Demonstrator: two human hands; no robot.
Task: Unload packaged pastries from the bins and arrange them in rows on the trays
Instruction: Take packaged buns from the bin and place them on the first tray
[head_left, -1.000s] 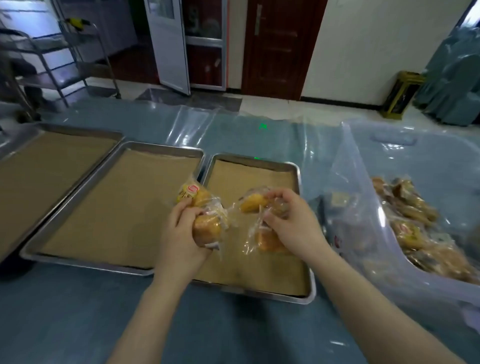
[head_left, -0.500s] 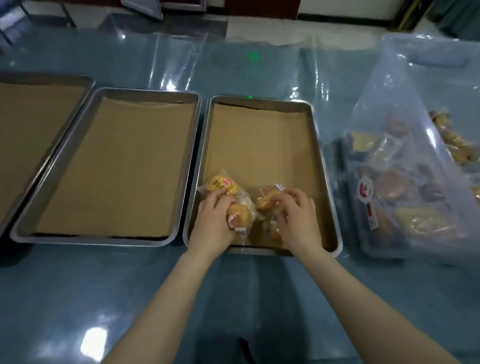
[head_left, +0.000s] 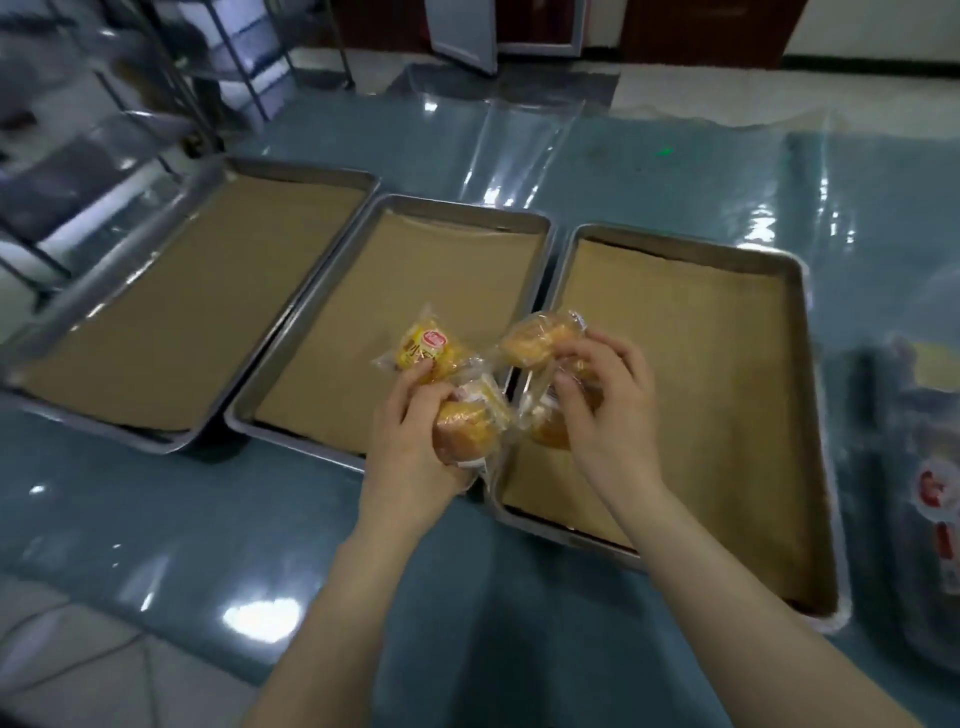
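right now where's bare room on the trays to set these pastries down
Left tray: bare paper rim to rim. Middle tray and right tray: bare at their far ends and outer sides. Crowded only over their adjoining rims, where the left hand and right hand hold packaged pastries.

Bin (head_left: 924, 493) at right edge: cut off by the frame & blurred; contents show only as red-and-white smears, perhaps packet labels. Right hand (head_left: 605, 415) covers most of the lower pastry pack (head_left: 545, 435). Print on the yellow packet (head_left: 427, 349) is too small to read. Metal rack (head_left: 119, 119), top left: blurred. Both forearms cut off at bottom edge.
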